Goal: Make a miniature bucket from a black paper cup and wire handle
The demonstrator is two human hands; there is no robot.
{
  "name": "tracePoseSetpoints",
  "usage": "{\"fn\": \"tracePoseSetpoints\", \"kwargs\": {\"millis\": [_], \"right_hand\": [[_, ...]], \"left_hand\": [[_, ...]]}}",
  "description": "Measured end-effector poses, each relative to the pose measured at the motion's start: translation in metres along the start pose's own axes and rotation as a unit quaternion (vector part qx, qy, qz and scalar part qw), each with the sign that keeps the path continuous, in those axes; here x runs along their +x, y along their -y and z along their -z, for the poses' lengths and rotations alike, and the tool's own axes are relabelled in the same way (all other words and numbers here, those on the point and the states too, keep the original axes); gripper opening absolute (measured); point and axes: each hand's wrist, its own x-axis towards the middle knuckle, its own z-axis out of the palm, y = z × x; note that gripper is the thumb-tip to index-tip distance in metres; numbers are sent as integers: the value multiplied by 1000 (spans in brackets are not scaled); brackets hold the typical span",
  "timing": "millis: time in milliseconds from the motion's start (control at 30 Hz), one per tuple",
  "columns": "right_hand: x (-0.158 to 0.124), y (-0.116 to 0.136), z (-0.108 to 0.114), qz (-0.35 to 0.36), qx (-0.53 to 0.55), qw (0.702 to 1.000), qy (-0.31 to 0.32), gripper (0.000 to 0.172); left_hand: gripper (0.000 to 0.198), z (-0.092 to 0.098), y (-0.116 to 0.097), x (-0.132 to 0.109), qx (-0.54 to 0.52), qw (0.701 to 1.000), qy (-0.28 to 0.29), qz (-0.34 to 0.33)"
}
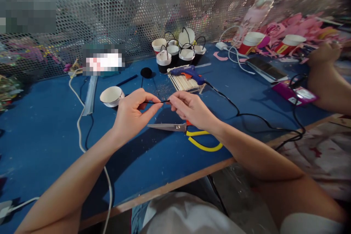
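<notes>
2 hands of ours meet over the blue table (131, 175), with a thin black strand (165, 101) between them. We pinch it in the left hand (133, 111), thumb and forefinger brought together at the tips; a length of it crosses the gap behind those tips, on the palm side. Our right hand (190, 109) has its fingertips closed on the strand too, just beside the left tips, so only a short piece shows between the 2 grips. Where it ends inside the right fingers we cannot tell. Below our hands lie scissors (178, 127) with yellow handles, partly covered in our view by the right hand. A white cup (111, 97) stands just left of our left hand, and beyond our fingers a black disc (146, 72) sits near a dark blue stick (127, 80). Farther forward, a blue glue gun (197, 77) rests on a mat of pale sticks (182, 84), with a cluster of small cups (187, 55) behind it. At the far right we see another person's forearm (325, 84) beside a purple box (294, 93).
</notes>
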Motion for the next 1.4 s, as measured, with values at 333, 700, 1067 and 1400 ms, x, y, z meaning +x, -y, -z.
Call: {"fn": "tracePoseSetpoints", "kwargs": {"millis": [333,700,1067,1400], "right_hand": [[-2,0,0,-6,-16,1000,12,30],[-2,2,-1,1,-32,999,13,21],[-1,-3,-1,0,-13,1000,16,17],[-2,0,-3,12,-39,999,15,20]], "left_hand": [[9,4,2,2,19,1000,23,-9],[12,7,1,2,48,998,42,-11],[11,7,0,2,46,998,52,-8],[11,9,-1,3,52,997,56,-14]]}}
